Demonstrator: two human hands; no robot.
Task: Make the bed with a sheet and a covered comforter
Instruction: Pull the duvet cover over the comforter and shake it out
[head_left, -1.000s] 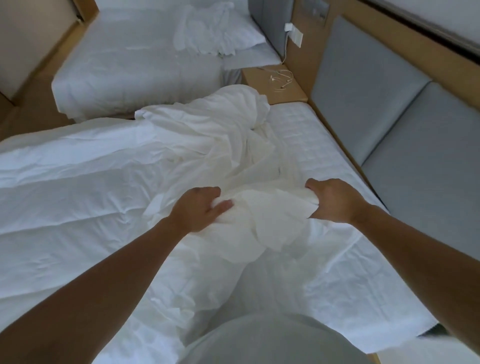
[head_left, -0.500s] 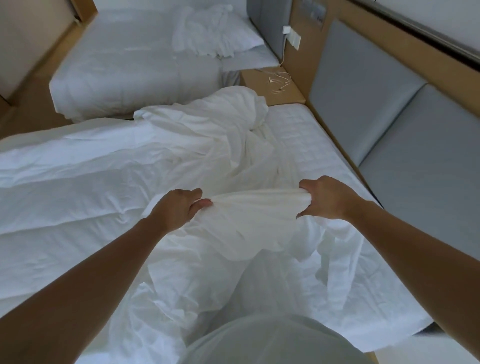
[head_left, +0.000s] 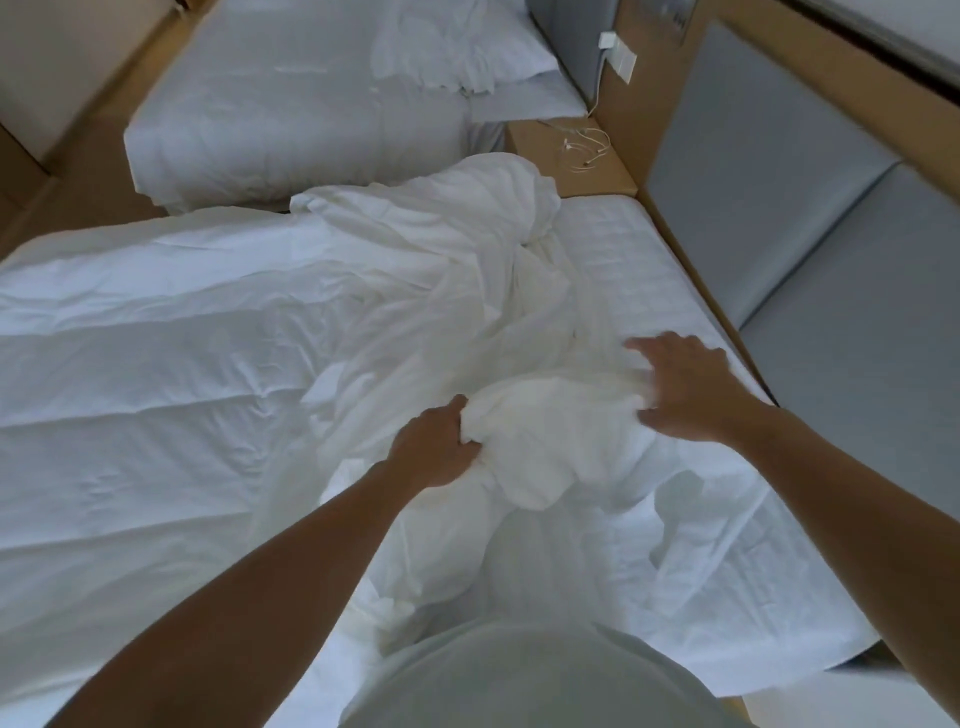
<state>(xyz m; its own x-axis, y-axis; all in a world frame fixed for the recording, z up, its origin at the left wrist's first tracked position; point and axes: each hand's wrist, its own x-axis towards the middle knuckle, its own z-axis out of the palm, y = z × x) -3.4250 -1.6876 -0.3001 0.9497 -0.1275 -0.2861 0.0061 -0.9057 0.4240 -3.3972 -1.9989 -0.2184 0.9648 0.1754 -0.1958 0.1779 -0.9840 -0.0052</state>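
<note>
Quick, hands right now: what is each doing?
Left hand: closed, gripping the bunched white fabric.
Right hand: open, fingers spread flat on the same fabric.

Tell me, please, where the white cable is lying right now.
In the head view the white cable lies loosely coiled on the wooden nightstand, upper centre-right, between the two beds and just beyond the bunched white bedding.

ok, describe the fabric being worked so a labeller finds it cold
On the near bed, bare and quilted where it meets the grey headboard, a bunched wad of cloth lies before the person. The left hand grips it; the open right hand rests against it. It looks creamier and thicker than the flat white bedding around it.
</note>
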